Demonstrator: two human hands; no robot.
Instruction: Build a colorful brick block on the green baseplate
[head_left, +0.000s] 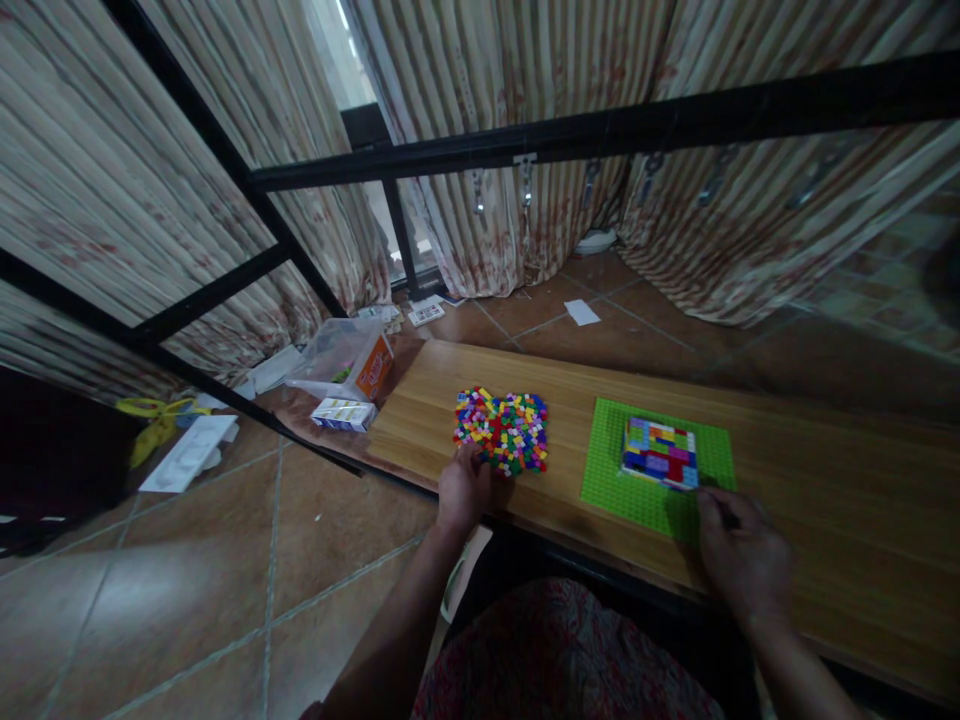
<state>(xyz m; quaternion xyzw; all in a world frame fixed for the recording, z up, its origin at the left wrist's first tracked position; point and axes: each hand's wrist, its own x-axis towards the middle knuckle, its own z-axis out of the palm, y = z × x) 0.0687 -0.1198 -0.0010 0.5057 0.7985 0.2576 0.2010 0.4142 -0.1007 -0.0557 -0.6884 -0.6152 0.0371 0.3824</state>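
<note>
A green studded baseplate (pixel 600 480) lies on the wooden bench top. On it stands a low rectangular block of multicoloured toy bricks (pixel 660 452). My right hand (pixel 742 545) is at the block's near right corner, its thumb and forefinger pinched together; what they hold, if anything, is too small to make out. To the left is a loose pile of small coloured toy bricks (pixel 517 425). My left hand (pixel 461 492) reaches to the near left edge of this pile, fingers curled in. Its fingertips are partly hidden, so I cannot see what is between them.
Left of the wooden bench (pixel 570 390) a clear plastic tub (pixel 330 355) with an orange label and a small box (pixel 343 414) stand on the tiled floor. A black metal frame (pixel 450 158) with hanging clips crosses ahead, before striped curtains (pixel 510 90). Papers (pixel 581 312) lie behind the bench.
</note>
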